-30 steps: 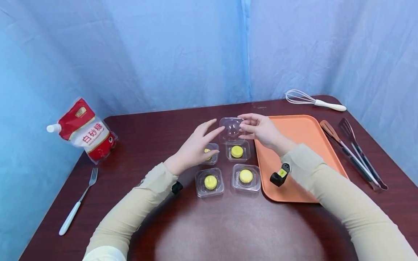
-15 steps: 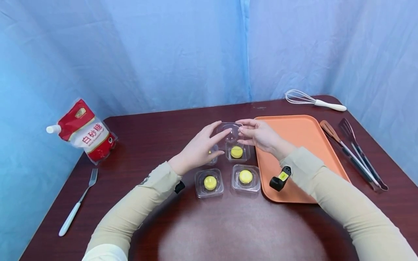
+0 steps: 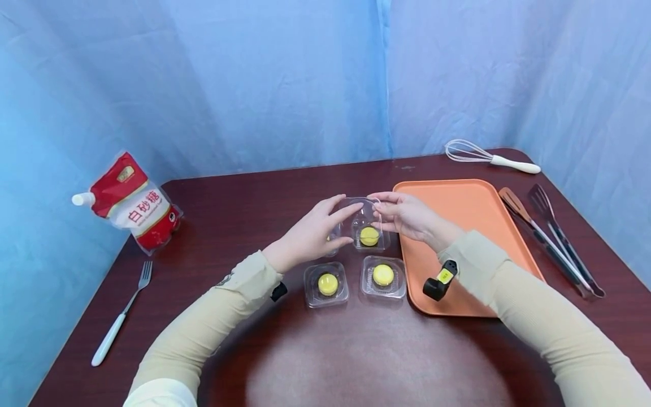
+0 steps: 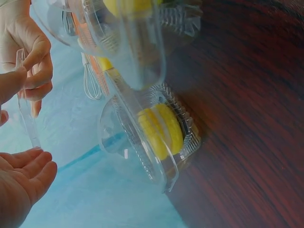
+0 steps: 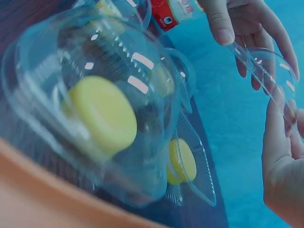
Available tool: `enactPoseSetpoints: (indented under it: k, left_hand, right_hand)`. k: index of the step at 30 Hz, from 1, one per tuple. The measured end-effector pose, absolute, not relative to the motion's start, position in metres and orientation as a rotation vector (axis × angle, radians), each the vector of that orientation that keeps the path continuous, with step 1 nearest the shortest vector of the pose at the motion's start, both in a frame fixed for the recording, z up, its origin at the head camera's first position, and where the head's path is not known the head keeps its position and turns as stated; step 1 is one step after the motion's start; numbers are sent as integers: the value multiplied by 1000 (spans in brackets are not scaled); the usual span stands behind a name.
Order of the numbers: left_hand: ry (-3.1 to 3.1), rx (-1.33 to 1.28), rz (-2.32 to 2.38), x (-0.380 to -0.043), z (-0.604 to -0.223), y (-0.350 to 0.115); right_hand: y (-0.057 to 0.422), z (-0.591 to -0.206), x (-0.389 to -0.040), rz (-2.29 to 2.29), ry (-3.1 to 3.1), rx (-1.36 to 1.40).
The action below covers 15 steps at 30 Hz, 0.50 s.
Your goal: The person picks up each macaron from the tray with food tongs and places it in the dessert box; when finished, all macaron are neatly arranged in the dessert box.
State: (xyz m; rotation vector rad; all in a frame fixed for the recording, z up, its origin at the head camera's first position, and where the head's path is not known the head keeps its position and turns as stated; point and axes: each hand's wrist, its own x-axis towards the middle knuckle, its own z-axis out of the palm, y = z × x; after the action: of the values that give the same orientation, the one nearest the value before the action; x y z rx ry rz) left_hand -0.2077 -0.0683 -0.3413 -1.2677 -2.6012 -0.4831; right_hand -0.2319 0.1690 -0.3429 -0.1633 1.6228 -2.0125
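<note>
In the head view, a clear domed plastic lid point(image 3: 362, 217) is tilted above the back right plastic box point(image 3: 385, 244), which holds a yellow macaron point(image 3: 369, 236). My right hand point(image 3: 411, 217) pinches the lid's right edge between thumb and fingers. From the other side, my left hand point(image 3: 316, 232) holds it, thumb and fingertips at its edges; the right wrist view shows the left thumb point(image 5: 223, 34) against the rim. Under the left hand, the back left box is mostly hidden. Two lidded boxes stand in front, each with a macaron point(image 3: 328, 284) inside.
An orange tray point(image 3: 473, 226) lies right of the boxes, under the right forearm. Beyond it are a whisk point(image 3: 513, 164), a slotted spatula point(image 3: 543, 204) and tongs point(image 3: 559, 257). A sugar pouch point(image 3: 136, 206) and a fork point(image 3: 124, 316) lie at left.
The lid has come down and toward me, over the back right box. My left hand has moved right and meets the lid; my right hand has lowered with it.
</note>
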Motion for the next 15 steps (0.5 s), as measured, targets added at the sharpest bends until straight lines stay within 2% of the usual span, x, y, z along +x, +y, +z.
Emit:
enactPoseSetpoints:
  k: [8, 15]
  left_hand:
    - [-2752, -1218, -530, -212, -334, -66]
    - [-2855, -1183, -536, -216, -335, -64]
  right_hand:
    - [175, -340, -229, -1597, 2269, -364]
    - [187, -344, -223, -1199, 2631, -684]
